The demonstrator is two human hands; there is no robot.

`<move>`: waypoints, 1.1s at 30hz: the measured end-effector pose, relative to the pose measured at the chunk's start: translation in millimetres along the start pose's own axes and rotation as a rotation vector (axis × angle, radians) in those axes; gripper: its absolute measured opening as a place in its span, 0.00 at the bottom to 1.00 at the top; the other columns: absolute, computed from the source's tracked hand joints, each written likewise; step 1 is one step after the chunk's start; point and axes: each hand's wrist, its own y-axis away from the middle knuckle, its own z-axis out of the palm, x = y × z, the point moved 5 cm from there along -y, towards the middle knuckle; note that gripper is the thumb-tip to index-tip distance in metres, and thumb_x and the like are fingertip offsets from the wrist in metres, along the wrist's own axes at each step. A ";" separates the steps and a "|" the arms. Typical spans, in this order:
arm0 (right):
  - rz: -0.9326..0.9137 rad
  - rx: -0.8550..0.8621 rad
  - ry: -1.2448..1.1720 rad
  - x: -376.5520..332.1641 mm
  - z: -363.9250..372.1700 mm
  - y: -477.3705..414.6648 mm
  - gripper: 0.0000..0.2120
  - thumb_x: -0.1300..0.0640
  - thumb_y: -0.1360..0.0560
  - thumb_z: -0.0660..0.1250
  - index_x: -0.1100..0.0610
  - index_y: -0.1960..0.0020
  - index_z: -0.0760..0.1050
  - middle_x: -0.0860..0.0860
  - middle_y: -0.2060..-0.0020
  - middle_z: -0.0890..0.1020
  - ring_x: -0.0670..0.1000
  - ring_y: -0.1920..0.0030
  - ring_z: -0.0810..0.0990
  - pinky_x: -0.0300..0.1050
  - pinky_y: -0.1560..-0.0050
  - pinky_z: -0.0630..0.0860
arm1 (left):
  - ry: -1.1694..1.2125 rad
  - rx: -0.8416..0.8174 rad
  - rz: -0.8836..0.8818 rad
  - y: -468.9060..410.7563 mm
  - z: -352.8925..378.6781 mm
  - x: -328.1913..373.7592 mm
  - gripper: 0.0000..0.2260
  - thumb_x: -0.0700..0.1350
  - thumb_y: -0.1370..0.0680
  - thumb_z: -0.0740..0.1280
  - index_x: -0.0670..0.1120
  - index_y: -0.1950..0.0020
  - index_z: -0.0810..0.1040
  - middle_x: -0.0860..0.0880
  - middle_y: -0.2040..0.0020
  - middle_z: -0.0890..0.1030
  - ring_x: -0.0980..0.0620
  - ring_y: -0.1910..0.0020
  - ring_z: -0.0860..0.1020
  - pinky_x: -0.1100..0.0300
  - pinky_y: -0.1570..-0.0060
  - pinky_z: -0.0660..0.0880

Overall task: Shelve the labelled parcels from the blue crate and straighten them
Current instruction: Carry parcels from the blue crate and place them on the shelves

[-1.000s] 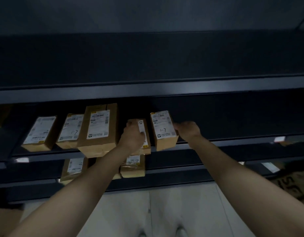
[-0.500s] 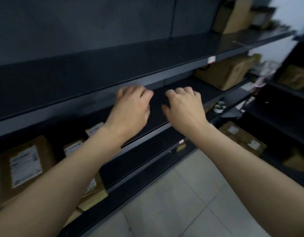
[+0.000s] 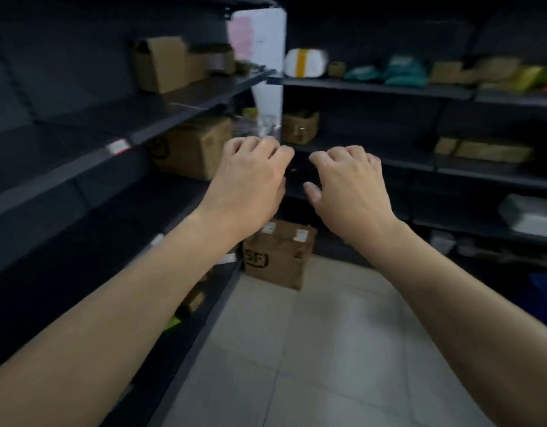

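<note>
**A:** What fills the view now?

**B:** It has swung right, away from the row of labelled parcels that both hands were squaring up a second ago. Now it shows the dark left shelving (image 3: 81,167), the back shelving (image 3: 374,87) meeting it at the corner, and the pale floor (image 3: 327,349).

**A:** So where are the labelled parcels?

**B:** Out of frame. I judge they sit where they were put on the left shelving, but none of that row shows here. A brown SF carton (image 3: 275,260) stands on the floor at the corner, and it isn't one of them.

**A:** And the blue crate?

**B:** I can't tell. There's a dark blue shape (image 3: 544,291) low at the right edge, too dim to call.

**A:** The hands?

**B:** The left hand (image 3: 250,180) and right hand (image 3: 349,186) hang side by side in mid-air. They are near each other but not touching, with fingers loosely curled and nothing held.

**A:** Meaning?

**B:** That batch looks shelved and straightened. I'd guess the turn is to fetch the next parcel from the crate.
</note>
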 end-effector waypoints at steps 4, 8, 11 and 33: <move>0.193 -0.026 0.128 130.8 -8.0 26.5 0.20 0.48 0.22 0.62 0.56 0.34 0.71 0.56 0.40 0.77 0.59 0.37 0.71 0.54 0.38 0.65 | 0.136 0.026 0.154 -77.2 41.3 106.4 0.15 0.42 0.24 0.64 0.44 0.37 0.75 0.44 0.41 0.77 0.43 0.40 0.74 0.49 0.39 0.65; 0.422 -0.049 0.240 244.1 -27.5 70.2 0.19 0.49 0.22 0.62 0.56 0.34 0.71 0.56 0.39 0.77 0.59 0.36 0.71 0.54 0.36 0.64 | 0.301 0.038 0.349 -136.1 72.3 217.6 0.16 0.42 0.23 0.64 0.44 0.35 0.73 0.44 0.40 0.77 0.44 0.39 0.73 0.49 0.38 0.64; 0.601 -0.088 0.310 309.6 -37.8 106.2 0.19 0.49 0.22 0.62 0.56 0.34 0.70 0.56 0.39 0.76 0.59 0.36 0.70 0.54 0.36 0.64 | 0.435 0.022 0.488 -167.3 91.9 294.0 0.16 0.42 0.23 0.64 0.44 0.35 0.73 0.45 0.39 0.77 0.44 0.39 0.73 0.50 0.37 0.64; 1.477 -0.149 0.546 577.6 -30.0 254.1 0.20 0.48 0.23 0.63 0.57 0.35 0.71 0.57 0.41 0.78 0.59 0.38 0.72 0.56 0.37 0.67 | 0.923 -0.170 1.054 -298.9 227.9 621.8 0.17 0.47 0.22 0.64 0.46 0.33 0.73 0.48 0.36 0.75 0.47 0.37 0.72 0.53 0.36 0.60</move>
